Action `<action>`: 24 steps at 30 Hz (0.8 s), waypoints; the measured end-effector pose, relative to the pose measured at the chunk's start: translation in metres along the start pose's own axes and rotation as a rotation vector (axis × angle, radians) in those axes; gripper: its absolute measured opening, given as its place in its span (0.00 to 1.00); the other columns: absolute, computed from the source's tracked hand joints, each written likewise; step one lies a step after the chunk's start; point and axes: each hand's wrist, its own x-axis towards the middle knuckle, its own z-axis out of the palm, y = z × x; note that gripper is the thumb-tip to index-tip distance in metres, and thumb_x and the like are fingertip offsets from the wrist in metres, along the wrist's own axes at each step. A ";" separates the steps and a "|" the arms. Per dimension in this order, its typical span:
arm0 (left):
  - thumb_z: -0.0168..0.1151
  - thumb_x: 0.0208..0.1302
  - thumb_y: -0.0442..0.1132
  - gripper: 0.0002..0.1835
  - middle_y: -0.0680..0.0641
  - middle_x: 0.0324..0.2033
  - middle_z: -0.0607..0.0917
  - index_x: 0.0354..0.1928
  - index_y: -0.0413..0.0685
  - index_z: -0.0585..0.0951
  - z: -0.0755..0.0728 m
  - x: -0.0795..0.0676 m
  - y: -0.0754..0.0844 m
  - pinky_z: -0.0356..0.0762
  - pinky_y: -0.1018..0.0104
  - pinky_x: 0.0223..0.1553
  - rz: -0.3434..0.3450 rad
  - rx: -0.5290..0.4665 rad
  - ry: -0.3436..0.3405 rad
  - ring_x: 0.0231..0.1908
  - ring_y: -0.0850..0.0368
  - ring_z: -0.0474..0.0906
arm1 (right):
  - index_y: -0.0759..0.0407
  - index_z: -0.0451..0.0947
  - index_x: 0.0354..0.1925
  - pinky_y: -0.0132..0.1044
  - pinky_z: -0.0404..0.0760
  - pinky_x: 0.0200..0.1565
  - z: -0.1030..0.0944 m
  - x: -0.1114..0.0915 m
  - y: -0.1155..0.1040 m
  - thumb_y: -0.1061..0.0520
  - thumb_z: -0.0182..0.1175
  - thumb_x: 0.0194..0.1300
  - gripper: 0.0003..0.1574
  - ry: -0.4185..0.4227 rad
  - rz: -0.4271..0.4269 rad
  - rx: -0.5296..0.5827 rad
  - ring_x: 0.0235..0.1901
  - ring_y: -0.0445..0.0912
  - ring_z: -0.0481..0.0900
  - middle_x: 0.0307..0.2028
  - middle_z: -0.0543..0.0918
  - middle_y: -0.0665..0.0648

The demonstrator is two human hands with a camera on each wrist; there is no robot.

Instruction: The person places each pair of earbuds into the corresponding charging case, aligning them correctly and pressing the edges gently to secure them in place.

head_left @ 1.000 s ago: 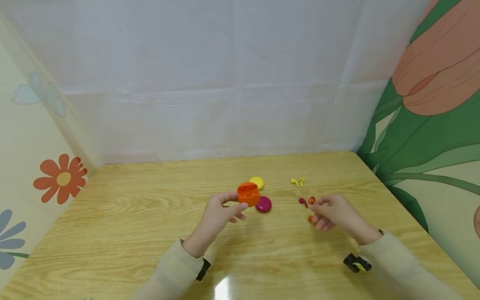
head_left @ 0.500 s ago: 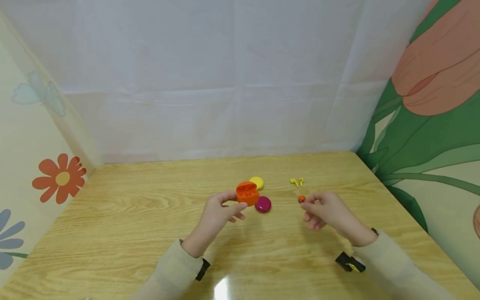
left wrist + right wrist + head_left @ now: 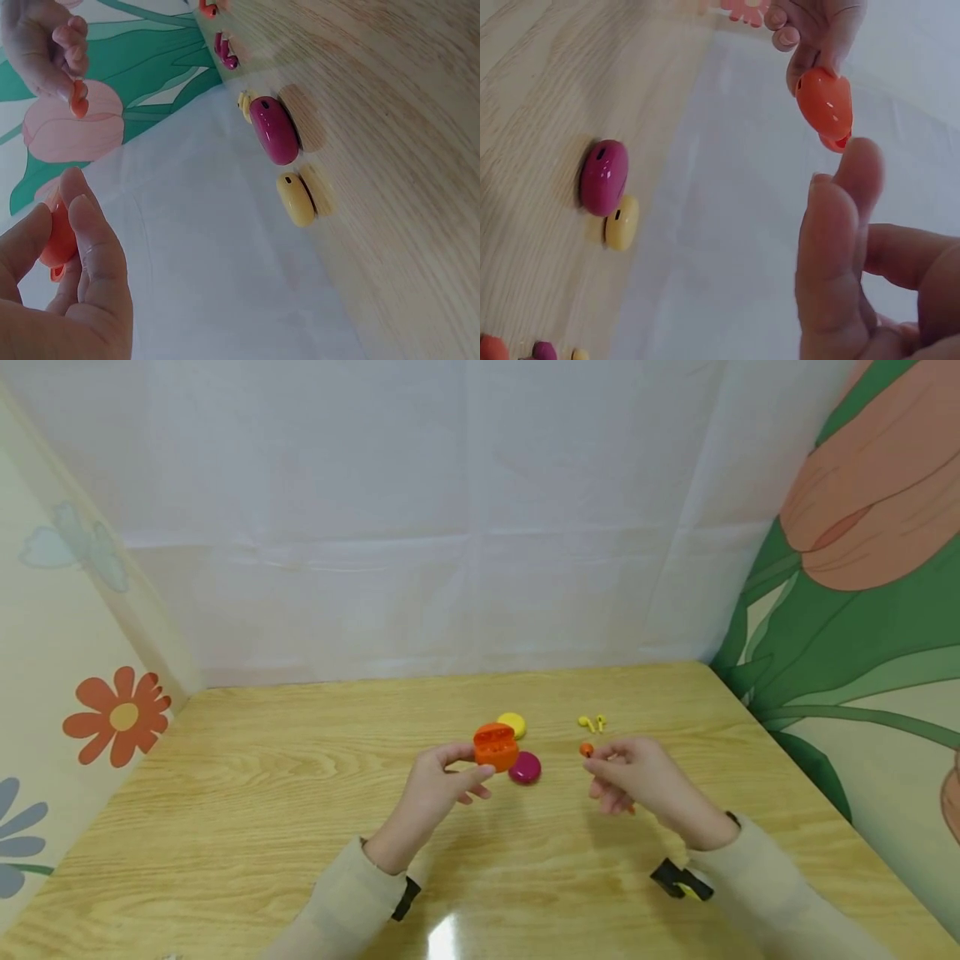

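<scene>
My left hand (image 3: 442,781) holds an orange earbud case (image 3: 497,758) above the table between thumb and fingers, its lid raised. Pinched in the fingertips of my right hand (image 3: 637,777) is an orange earbud (image 3: 587,749), to the right of the case and apart from it. The left wrist view shows this earbud (image 3: 78,99) hanging from the right fingertips. A second orange earbud (image 3: 208,10) lies on the table, mostly hidden behind the right hand in the head view. Magenta earbuds (image 3: 225,52) lie close to it.
A closed magenta case (image 3: 525,768) and a closed yellow case (image 3: 512,724) rest on the wooden table (image 3: 300,793) behind the held case. Two yellow earbuds (image 3: 591,724) lie farther right. A white sheet (image 3: 450,527) hangs along the table's back edge.
My right hand has moved left and slightly away from me with the orange earbud, closer to the case. The left hand and its case have hardly moved.
</scene>
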 end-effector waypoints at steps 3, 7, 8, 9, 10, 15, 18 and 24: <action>0.65 0.64 0.35 0.15 0.43 0.44 0.82 0.50 0.34 0.81 0.000 0.001 0.000 0.80 0.62 0.31 0.001 -0.004 -0.003 0.26 0.54 0.84 | 0.73 0.73 0.44 0.38 0.80 0.22 0.002 0.000 -0.006 0.61 0.55 0.71 0.13 -0.006 0.013 0.004 0.17 0.46 0.81 0.21 0.82 0.56; 0.65 0.64 0.35 0.15 0.43 0.44 0.82 0.50 0.34 0.81 0.000 0.001 0.000 0.80 0.63 0.31 0.004 -0.002 -0.007 0.26 0.54 0.84 | 0.73 0.73 0.44 0.38 0.82 0.24 0.006 0.000 -0.011 0.61 0.55 0.71 0.12 -0.015 0.025 0.026 0.18 0.46 0.81 0.21 0.82 0.56; 0.65 0.64 0.35 0.15 0.43 0.44 0.82 0.50 0.34 0.81 0.000 0.001 0.000 0.80 0.63 0.31 0.004 -0.001 -0.007 0.26 0.54 0.84 | 0.73 0.73 0.43 0.39 0.82 0.24 0.007 0.001 -0.012 0.61 0.55 0.71 0.12 -0.015 0.024 0.029 0.18 0.46 0.81 0.21 0.82 0.56; 0.65 0.64 0.35 0.15 0.43 0.44 0.82 0.50 0.33 0.81 0.000 0.001 0.000 0.80 0.63 0.31 0.007 0.000 -0.008 0.26 0.54 0.84 | 0.73 0.73 0.43 0.39 0.82 0.24 0.007 0.001 -0.013 0.61 0.56 0.71 0.11 -0.017 0.020 0.031 0.18 0.46 0.81 0.21 0.82 0.56; 0.65 0.64 0.35 0.15 0.43 0.44 0.82 0.50 0.33 0.81 0.000 0.001 0.000 0.80 0.63 0.31 0.007 0.000 -0.008 0.26 0.54 0.84 | 0.72 0.74 0.42 0.39 0.82 0.24 0.008 0.001 -0.013 0.61 0.56 0.71 0.11 -0.015 0.021 0.037 0.18 0.46 0.81 0.21 0.82 0.56; 0.65 0.64 0.35 0.16 0.43 0.44 0.82 0.50 0.34 0.81 0.000 0.001 0.000 0.79 0.63 0.31 0.005 -0.006 -0.011 0.26 0.54 0.84 | 0.73 0.74 0.41 0.39 0.82 0.23 0.010 0.000 -0.015 0.63 0.56 0.70 0.10 -0.015 0.000 0.053 0.17 0.46 0.81 0.21 0.82 0.57; 0.65 0.63 0.34 0.16 0.43 0.43 0.83 0.51 0.34 0.81 0.001 0.002 0.000 0.79 0.64 0.31 -0.001 -0.014 -0.013 0.27 0.55 0.84 | 0.74 0.73 0.43 0.39 0.82 0.23 0.011 0.000 -0.017 0.63 0.55 0.71 0.12 -0.019 -0.003 0.058 0.17 0.46 0.81 0.20 0.82 0.57; 0.66 0.63 0.34 0.16 0.43 0.44 0.82 0.51 0.33 0.81 0.001 0.002 0.000 0.79 0.65 0.30 -0.010 -0.020 -0.006 0.27 0.55 0.84 | 0.76 0.73 0.46 0.39 0.82 0.23 0.015 -0.001 -0.021 0.62 0.56 0.71 0.14 -0.037 -0.021 0.065 0.17 0.45 0.80 0.21 0.82 0.56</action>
